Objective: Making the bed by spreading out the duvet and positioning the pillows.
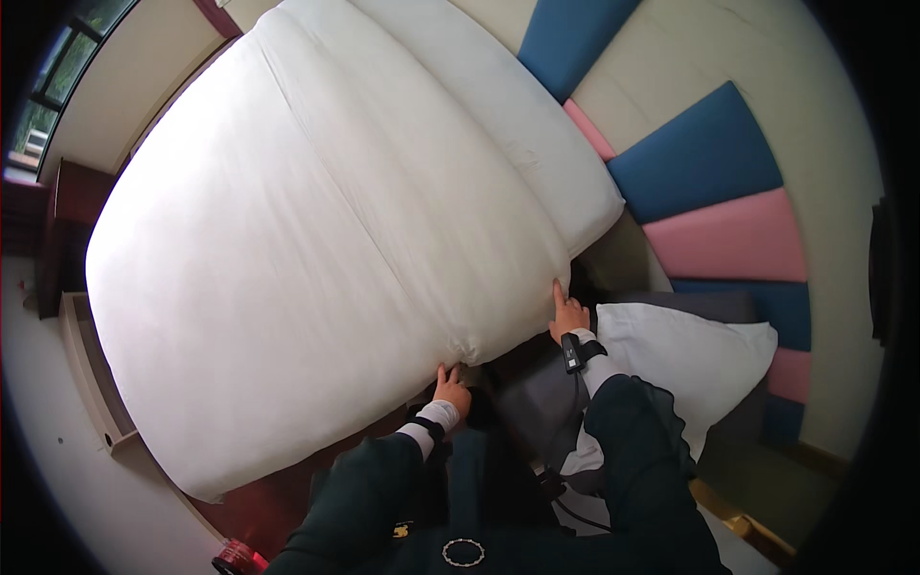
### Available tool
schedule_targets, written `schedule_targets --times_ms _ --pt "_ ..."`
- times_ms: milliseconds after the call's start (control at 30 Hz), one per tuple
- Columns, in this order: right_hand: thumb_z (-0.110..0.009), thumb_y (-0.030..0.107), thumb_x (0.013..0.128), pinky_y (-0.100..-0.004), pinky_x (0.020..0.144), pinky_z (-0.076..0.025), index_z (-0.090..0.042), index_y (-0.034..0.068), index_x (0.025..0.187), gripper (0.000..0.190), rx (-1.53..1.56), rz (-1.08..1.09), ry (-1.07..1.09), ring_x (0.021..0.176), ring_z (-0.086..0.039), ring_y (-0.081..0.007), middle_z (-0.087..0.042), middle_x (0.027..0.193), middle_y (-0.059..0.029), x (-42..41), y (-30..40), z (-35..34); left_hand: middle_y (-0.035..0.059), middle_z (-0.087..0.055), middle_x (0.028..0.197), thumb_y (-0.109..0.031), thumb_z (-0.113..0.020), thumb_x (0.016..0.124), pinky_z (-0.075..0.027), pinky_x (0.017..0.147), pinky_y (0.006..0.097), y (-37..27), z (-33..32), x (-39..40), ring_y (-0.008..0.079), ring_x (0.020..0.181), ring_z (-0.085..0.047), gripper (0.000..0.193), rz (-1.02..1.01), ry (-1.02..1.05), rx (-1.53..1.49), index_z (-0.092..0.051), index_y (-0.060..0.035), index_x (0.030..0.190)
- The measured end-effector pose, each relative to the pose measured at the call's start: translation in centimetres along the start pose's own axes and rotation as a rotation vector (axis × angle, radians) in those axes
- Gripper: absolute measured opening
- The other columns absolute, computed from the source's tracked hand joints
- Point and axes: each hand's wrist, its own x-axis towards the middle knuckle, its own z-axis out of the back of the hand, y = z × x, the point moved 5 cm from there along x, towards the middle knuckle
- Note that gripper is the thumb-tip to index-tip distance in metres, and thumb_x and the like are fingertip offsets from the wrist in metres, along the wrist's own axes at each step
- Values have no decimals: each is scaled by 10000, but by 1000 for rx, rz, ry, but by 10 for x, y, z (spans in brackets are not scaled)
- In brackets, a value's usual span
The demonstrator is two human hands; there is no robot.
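Note:
A large white duvet (309, 251) covers most of the bed, with a long crease across it and a folded band towards the head end. My left hand (452, 394) touches the duvet's near edge beside a gathered, puckered spot; its fingertips rest at the rim. Further right, my right hand (569, 316) lies at the duvet's near right corner, index finger extended on the cloth. Whether either hand pinches the fabric is not clear. Beyond the folded band, a flat white sheet (532, 151) shows on the mattress.
Right of me, a white pillowcase or cloth (675, 352) lies on a grey upholstered seat (528, 395). Blue and pink wall panels (726, 237) line the head end. A wooden frame (93, 381) stands left, and a red object (241, 555) is at the bottom left.

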Motion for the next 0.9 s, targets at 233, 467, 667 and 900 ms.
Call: schedule_targets --times_ms 233,467,667,900 --pt "-578 186 705 -388 839 -373 -546 70 970 291 301 319 -385 1019 -466 -250 -557 988 -93 -113 33 33 101 -594 969 -270 -505 720 -415 798 431 69 -65 -115 291 931 -547 308 187 159 -417 -585 -178 1002" --pt "-575 115 662 -396 852 -370 -559 59 939 283 367 84 -767 1019 -456 -298 -523 1006 -134 -242 -48 63 144 -585 998 -308 -545 715 -432 829 369 120 -96 -195 299 926 -554 391 211 100 -476 -574 -104 1048" --pt "-662 124 588 -429 897 -336 -426 82 1147 609 325 -400 -1053 1123 -359 -344 -379 1215 -173 -303 -184 89 128 -605 961 -284 -574 695 -446 810 359 122 -40 -217 277 904 -571 378 226 -48 -575 -583 -96 1023" --pt "-778 366 492 -365 963 -300 -125 22 1317 1106 741 -833 -771 1213 -271 -312 -273 1315 -170 -300 -332 93 135 -606 956 -263 -585 699 -462 774 347 107 35 -207 261 830 -600 365 212 -134 -608 -583 -77 1013"
